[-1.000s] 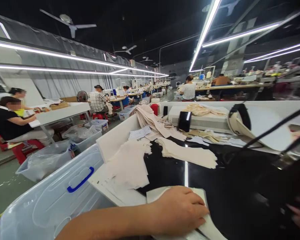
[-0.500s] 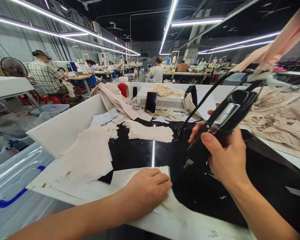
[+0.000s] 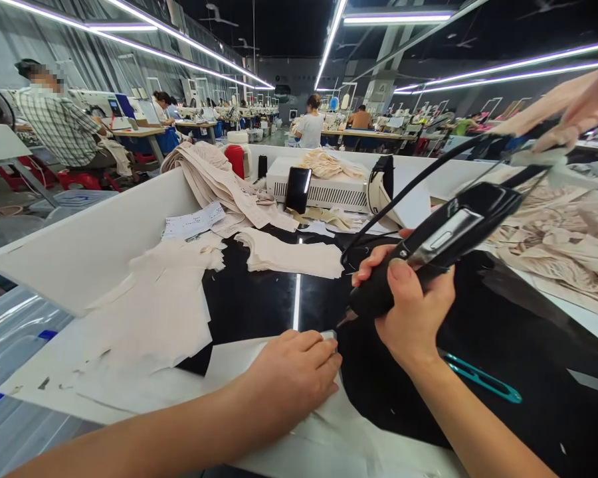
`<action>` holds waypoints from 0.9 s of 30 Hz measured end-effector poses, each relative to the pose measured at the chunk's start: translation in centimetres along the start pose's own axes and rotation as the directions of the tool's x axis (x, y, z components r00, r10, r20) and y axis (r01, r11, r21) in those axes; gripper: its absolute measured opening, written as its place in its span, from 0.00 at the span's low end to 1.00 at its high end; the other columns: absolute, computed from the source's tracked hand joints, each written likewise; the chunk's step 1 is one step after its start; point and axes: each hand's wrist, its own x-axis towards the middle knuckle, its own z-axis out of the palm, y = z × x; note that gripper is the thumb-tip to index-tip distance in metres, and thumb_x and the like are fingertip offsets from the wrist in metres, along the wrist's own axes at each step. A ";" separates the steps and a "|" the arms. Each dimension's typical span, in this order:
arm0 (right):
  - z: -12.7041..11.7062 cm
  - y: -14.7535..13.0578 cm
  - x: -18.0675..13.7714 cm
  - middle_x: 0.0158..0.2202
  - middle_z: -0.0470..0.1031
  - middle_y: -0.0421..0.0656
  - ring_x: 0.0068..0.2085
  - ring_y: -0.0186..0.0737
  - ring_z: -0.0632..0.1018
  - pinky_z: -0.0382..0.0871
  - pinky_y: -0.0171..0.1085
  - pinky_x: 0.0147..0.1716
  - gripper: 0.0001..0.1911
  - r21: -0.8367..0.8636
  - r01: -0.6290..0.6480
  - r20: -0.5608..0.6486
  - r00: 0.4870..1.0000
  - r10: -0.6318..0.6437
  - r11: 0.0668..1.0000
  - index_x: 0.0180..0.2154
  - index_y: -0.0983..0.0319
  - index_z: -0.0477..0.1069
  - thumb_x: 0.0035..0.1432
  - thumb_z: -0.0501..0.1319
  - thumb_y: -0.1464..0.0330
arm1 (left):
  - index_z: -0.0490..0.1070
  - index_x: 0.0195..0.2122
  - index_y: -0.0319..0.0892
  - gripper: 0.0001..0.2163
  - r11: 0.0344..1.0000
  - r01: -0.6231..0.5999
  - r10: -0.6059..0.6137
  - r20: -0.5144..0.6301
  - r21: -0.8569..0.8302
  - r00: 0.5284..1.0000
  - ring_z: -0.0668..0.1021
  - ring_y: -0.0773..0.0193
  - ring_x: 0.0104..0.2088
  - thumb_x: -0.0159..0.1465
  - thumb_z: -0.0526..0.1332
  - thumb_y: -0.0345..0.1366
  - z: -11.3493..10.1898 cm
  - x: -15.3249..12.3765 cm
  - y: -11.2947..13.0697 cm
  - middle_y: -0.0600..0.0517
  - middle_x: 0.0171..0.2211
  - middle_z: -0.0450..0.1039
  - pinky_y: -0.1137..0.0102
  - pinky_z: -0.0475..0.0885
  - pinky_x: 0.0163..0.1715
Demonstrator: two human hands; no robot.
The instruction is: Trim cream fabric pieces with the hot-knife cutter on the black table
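Observation:
My right hand (image 3: 416,299) is wrapped round a black corded electric cutter (image 3: 458,226), thumb on top of its body. The cutter slants down to the left, and its narrow metal tip (image 3: 347,318) is just off the fingertips of my left hand. My left hand (image 3: 294,385) is closed on the corner of a pale fabric piece (image 3: 239,355), fingers curled over its right edge. A thin whitish edge shows beneath those fingertips; the rest of it is hidden. Pale cloth strips (image 3: 543,113) tied to the cutter's rear end run up to the right.
Cut pale fabric (image 3: 154,305) lies at left, and a stacked strip (image 3: 292,253) lies farther back on the black tabletop (image 3: 249,305). A teal loop-handled tool (image 3: 483,378) is beside my right forearm. Behind stand a phone (image 3: 298,189) and a vented white box (image 3: 323,199). Fabric heaps (image 3: 568,232) at right.
My right hand has brought the cutter down and left, its tip closer to my left hand. The teal tool has come into sight. My left hand keeps its hold on the fabric.

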 end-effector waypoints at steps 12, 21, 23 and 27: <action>0.8 -1.3 -0.6 0.33 0.80 0.33 0.26 0.37 0.80 0.80 0.37 0.25 0.25 0.061 -0.034 -0.013 0.999 0.035 0.998 0.52 0.53 0.76 0.60 0.82 0.55 | 0.80 0.59 0.37 0.12 1.000 0.012 -0.011 0.016 -0.020 1.000 0.84 0.58 0.55 0.84 0.62 0.40 0.2 -0.1 0.1 0.45 0.60 0.85 0.65 0.79 0.43; 0.7 -0.8 -0.9 0.34 0.80 0.34 0.26 0.40 0.80 0.82 0.42 0.26 0.23 -0.012 0.000 -0.014 1.000 0.000 1.000 0.52 0.52 0.75 0.62 0.80 0.54 | 0.80 0.60 0.38 0.13 0.999 0.036 -0.036 0.004 -0.010 0.999 0.84 0.59 0.55 0.85 0.61 0.39 0.0 -0.3 0.4 0.46 0.60 0.85 0.66 0.79 0.44; 0.6 -0.8 -1.0 0.34 0.80 0.34 0.26 0.40 0.80 0.82 0.42 0.27 0.24 -0.021 0.006 -0.009 1.000 -0.006 1.000 0.53 0.52 0.75 0.63 0.80 0.54 | 0.80 0.61 0.38 0.13 0.999 0.044 -0.044 -0.003 -0.009 0.999 0.84 0.60 0.56 0.84 0.62 0.40 -0.1 -0.5 0.5 0.46 0.61 0.85 0.66 0.80 0.45; 0.6 -0.7 -1.0 0.34 0.79 0.34 0.26 0.39 0.80 0.80 0.40 0.25 0.21 -0.008 0.018 0.007 1.000 -0.018 1.000 0.51 0.52 0.76 0.64 0.80 0.55 | 0.80 0.62 0.38 0.13 0.998 0.063 -0.064 -0.067 -0.023 0.996 0.84 0.60 0.56 0.84 0.63 0.40 -0.1 -0.7 0.7 0.47 0.62 0.85 0.66 0.80 0.47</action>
